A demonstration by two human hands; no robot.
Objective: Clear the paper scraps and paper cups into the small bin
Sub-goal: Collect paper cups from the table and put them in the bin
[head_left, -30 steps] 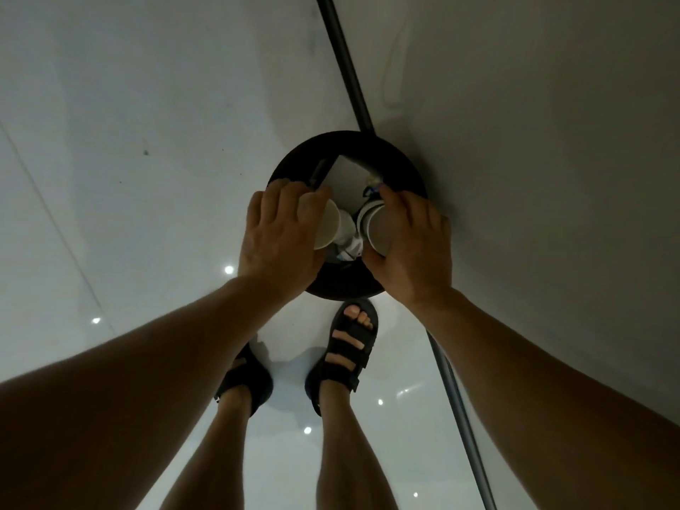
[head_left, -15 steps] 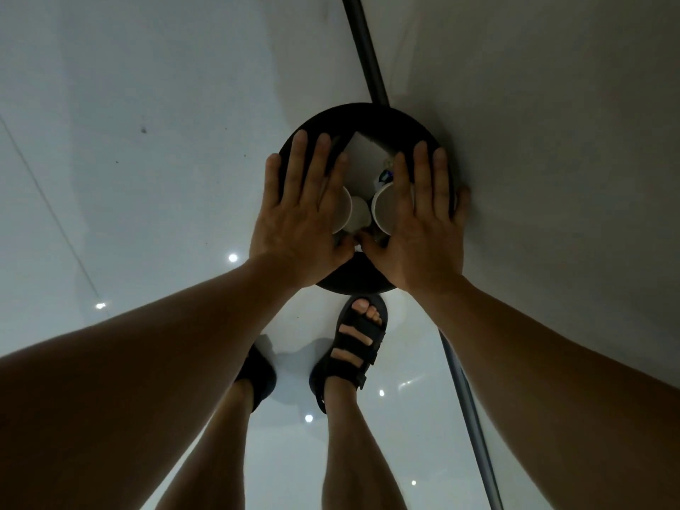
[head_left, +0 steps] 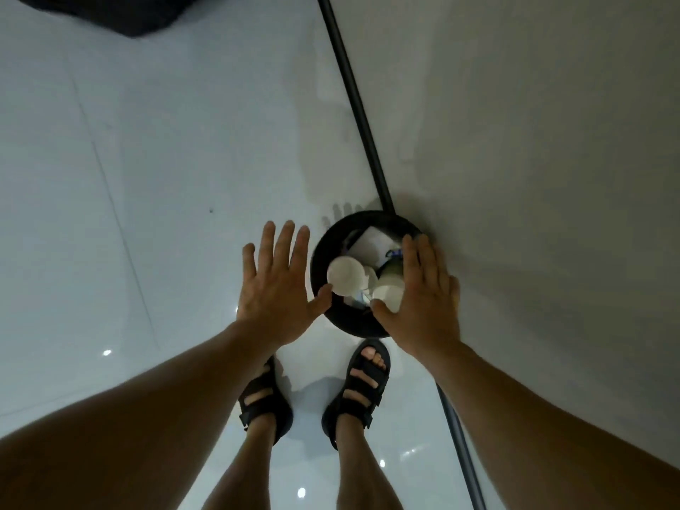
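Both paper cups (head_left: 346,276) now sit in the small bin (head_left: 318,259) by the floor's wall edge atop paper scraps (head_left: 369,242), left hand (head_left: 274,288) and right hand (head_left: 423,303) lifted off flat and empty, so looks done.

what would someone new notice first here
Two spread, empty hands frame a black bin by the wall: the left hand beside it, the right hand over its right rim. White cups and paper lie inside, and black sandals stand just below it in the picture.

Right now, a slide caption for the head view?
Left hand and right hand open by small bin holding paper cups.
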